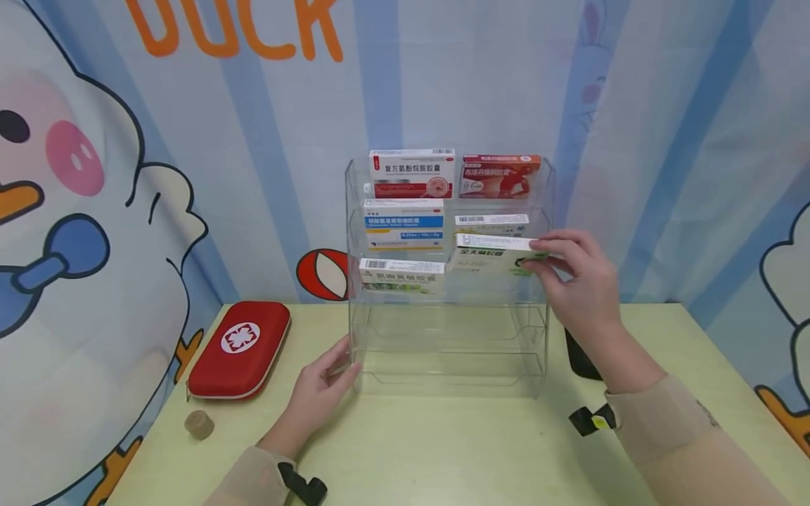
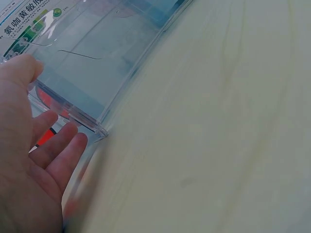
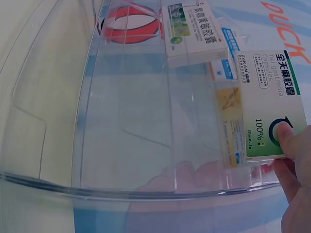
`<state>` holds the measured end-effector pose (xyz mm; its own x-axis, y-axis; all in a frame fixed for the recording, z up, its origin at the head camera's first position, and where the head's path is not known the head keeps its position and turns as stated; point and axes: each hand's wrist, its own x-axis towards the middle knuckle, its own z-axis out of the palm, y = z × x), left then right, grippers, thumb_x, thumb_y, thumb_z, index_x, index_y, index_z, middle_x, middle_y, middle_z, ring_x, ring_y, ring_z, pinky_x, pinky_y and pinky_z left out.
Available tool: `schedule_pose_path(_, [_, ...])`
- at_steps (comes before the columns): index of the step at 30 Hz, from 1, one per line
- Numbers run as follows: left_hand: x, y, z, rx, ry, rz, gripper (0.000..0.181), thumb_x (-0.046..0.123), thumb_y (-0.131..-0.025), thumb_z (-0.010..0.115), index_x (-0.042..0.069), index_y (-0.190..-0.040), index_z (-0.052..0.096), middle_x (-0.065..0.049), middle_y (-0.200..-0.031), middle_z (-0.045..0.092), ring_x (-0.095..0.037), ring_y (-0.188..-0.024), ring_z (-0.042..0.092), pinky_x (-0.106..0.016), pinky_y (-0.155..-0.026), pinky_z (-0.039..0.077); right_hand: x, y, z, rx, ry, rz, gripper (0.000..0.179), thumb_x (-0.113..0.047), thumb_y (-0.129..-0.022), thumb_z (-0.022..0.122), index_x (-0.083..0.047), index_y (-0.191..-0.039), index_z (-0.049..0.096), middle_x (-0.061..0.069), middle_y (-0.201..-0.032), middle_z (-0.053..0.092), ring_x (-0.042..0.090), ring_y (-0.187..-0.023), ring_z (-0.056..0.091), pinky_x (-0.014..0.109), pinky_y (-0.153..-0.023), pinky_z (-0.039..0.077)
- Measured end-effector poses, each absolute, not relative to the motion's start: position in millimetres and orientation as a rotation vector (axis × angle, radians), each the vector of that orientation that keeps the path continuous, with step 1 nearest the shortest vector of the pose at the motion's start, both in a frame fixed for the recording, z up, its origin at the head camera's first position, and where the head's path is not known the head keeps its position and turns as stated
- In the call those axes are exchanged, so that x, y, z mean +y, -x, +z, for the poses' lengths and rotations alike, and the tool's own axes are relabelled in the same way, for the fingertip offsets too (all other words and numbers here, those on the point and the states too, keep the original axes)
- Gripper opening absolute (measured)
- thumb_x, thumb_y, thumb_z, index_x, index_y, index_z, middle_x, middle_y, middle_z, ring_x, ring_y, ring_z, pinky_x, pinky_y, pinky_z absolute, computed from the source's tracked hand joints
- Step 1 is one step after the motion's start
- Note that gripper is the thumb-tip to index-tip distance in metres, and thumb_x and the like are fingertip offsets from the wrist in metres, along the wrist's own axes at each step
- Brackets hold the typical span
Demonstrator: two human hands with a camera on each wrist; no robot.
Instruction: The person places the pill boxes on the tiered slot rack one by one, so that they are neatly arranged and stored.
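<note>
My right hand (image 1: 585, 284) pinches the right end of a white and green medicine box (image 1: 490, 254), labelled Tall gastrodia Capsules, between thumb and fingers. The box is tilted at the right half of a clear tiered display rack (image 1: 411, 365), in front of a yellow and white box (image 3: 231, 126). Low on the rack's left side, my left hand (image 1: 319, 386) holds its edge, thumb at the front and fingers around the side panel. Another white and green box (image 3: 194, 31) stands in the third tier, left, below a blue and white box (image 1: 403, 225).
On the top tier stand a white and red box (image 1: 411, 174) and a red box (image 1: 500, 176). A red zippered case (image 1: 240, 351) and a small brown cylinder (image 1: 199, 424) lie on the table to the left. Behind the rack's right side is a black object (image 1: 581, 355).
</note>
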<state>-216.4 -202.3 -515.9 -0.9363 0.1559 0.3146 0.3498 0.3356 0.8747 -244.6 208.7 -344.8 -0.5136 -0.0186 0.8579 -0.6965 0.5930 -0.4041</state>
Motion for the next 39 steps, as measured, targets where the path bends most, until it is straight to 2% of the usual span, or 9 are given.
schedule_pose_path(4, [-203.5,216.3,-516.1,-2.425,0.456,-1.652,0.063,0.016,-0.106,0.074,0.013,-0.165,0.051,-0.013,-0.163,0.06,-0.036,-0.141,0.068,-0.035,-0.11,0.061,210.0,251.4,-348.9,-1.945,-0.535,0.935,0.021,0.007,-0.088,0.086,0.003,-0.109,0.082,0.017,-0.117,0.073,0.028,-0.108,0.073,0.001,-0.098,0.052])
schedule_pose_path(8, [-203.3,216.4,-516.6,-2.439,0.444,-1.646,0.064,0.018,-0.107,0.074,0.016,-0.166,0.051,-0.011,-0.163,0.061,-0.035,-0.14,0.069,-0.038,-0.111,0.061,213.0,257.1,-354.4,-1.983,-0.532,0.817,0.019,0.003,-0.091,0.086,0.0,-0.109,0.083,0.016,-0.117,0.075,0.034,-0.108,0.073,-0.002,-0.097,0.047])
schedule_pose_path(10, [-203.1,216.8,-516.6,-2.439,0.442,-1.644,0.063,0.018,-0.107,0.074,0.016,-0.166,0.051,-0.012,-0.163,0.061,-0.034,-0.14,0.069,-0.04,-0.111,0.061,214.0,258.5,-357.2,-2.01,-0.534,0.731,0.02,0.0,-0.091,0.087,-0.002,-0.11,0.083,0.016,-0.118,0.075,0.034,-0.109,0.073,0.007,-0.091,0.053])
schedule_pose_path(15, [-203.3,218.1,-517.1,-2.422,0.46,-1.634,0.063,0.016,-0.106,0.075,0.014,-0.165,0.052,-0.013,-0.162,0.062,-0.035,-0.139,0.07,-0.043,-0.111,0.06,212.0,257.7,-363.3,-2.054,-0.561,0.584,0.02,-0.001,-0.09,0.089,-0.003,-0.109,0.083,0.018,-0.117,0.075,0.036,-0.107,0.075,0.045,-0.083,0.065])
schedule_pose_path(17, [-203.5,218.2,-517.7,-2.419,0.465,-1.625,0.062,0.016,-0.106,0.074,0.013,-0.165,0.052,-0.013,-0.161,0.062,-0.035,-0.139,0.07,-0.042,-0.11,0.061,210.3,256.2,-365.7,-2.065,-0.562,0.572,0.02,-0.001,-0.09,0.089,-0.003,-0.108,0.083,0.018,-0.116,0.075,0.036,-0.106,0.076,0.05,-0.084,0.066])
schedule_pose_path(21, [-203.3,217.1,-516.9,-2.42,0.459,-1.629,0.062,0.015,-0.106,0.074,0.012,-0.164,0.052,-0.015,-0.161,0.063,-0.036,-0.138,0.07,-0.03,-0.109,0.061,206.8,252.4,-367.9,-2.107,-0.531,0.582,0.018,-0.002,-0.091,0.088,-0.004,-0.108,0.082,0.017,-0.117,0.075,0.037,-0.107,0.076,0.052,-0.086,0.066])
schedule_pose_path(24, [-202.9,216.3,-515.8,-2.421,0.456,-1.639,0.063,0.014,-0.106,0.074,0.012,-0.165,0.052,-0.015,-0.161,0.062,-0.037,-0.138,0.07,-0.026,-0.108,0.061,204.4,250.5,-367.6,-2.164,-0.496,0.581,0.017,-0.003,-0.092,0.087,-0.005,-0.108,0.082,0.015,-0.118,0.075,0.036,-0.107,0.076,0.053,-0.085,0.066])
schedule_pose_path(31, [-201.9,215.6,-514.7,-2.436,0.445,-1.636,0.063,0.015,-0.106,0.074,0.013,-0.165,0.052,-0.015,-0.163,0.061,-0.036,-0.14,0.069,-0.038,-0.111,0.061,200.1,248.1,-366.6,-2.26,-0.439,0.561,0.016,-0.003,-0.092,0.087,-0.005,-0.106,0.081,0.013,-0.115,0.076,0.035,-0.104,0.077,0.054,-0.084,0.067])
schedule_pose_path(39, [-202.7,216.4,-515.2,-2.434,0.453,-1.659,0.063,0.016,-0.107,0.073,0.011,-0.166,0.05,-0.015,-0.164,0.059,-0.036,-0.141,0.068,-0.037,-0.11,0.061,197.2,248.4,-367.5,-2.292,-0.422,0.534,0.014,-0.006,-0.094,0.086,-0.005,-0.107,0.08,0.013,-0.114,0.077,0.035,-0.1,0.078,0.053,-0.078,0.067])
